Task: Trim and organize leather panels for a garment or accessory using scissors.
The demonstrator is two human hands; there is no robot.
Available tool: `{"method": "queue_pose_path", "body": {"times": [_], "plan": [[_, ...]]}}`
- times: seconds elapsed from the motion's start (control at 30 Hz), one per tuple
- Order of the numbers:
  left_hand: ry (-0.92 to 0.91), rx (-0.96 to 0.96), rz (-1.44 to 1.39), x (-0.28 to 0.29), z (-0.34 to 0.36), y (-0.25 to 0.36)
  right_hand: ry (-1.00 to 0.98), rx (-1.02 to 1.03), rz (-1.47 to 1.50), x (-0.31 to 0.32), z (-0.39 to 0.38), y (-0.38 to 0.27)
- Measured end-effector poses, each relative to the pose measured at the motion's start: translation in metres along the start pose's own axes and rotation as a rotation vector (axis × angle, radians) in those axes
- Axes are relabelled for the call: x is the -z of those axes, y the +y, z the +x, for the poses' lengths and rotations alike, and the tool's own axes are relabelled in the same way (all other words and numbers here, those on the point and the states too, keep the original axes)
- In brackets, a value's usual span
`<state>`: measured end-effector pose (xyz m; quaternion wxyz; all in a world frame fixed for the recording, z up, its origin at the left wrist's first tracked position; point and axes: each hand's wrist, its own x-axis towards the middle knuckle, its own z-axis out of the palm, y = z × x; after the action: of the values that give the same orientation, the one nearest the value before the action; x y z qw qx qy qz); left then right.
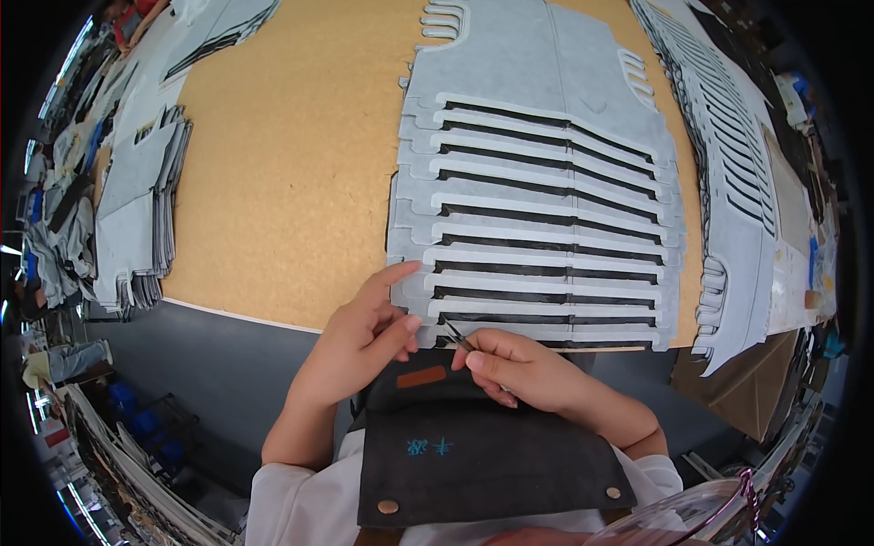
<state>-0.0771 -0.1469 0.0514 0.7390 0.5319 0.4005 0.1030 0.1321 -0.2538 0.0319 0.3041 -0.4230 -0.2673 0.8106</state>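
A stack of pale grey panels [492, 55], layered in staggered rows with dark slotted strips, lies on the tan tabletop [282, 182]. My left hand [369, 332] is at the stack's lower left corner, index finger extended along the edge, thumb apart from it and the other fingers partly curled. My right hand [505, 364] grips small pointed metal snips [455, 332], their tips over the left end of the lowest strips. Under my arms is a dark apron [492, 455].
More grey pieces are piled at the left [132, 218] and along the right [737, 182]. Another person's hand [137, 32] shows at the upper left. A brown board [737, 387] hangs below the right front edge, and blue objects [137, 419] sit low at the left.
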Motion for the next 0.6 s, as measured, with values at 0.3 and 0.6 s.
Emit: {"method": "queue_pose_path", "body": {"times": [0.3, 0.6], "plan": [[0.269, -0.095, -0.444, -0.011, -0.007, -0.018, 0.072, 0.134, 0.119, 0.012, -0.015, -0.023], [0.138, -0.232, -0.287, -0.016, 0.04, -0.013, 0.058, -0.049, 0.126, 0.009, 0.0, -0.011]]}}
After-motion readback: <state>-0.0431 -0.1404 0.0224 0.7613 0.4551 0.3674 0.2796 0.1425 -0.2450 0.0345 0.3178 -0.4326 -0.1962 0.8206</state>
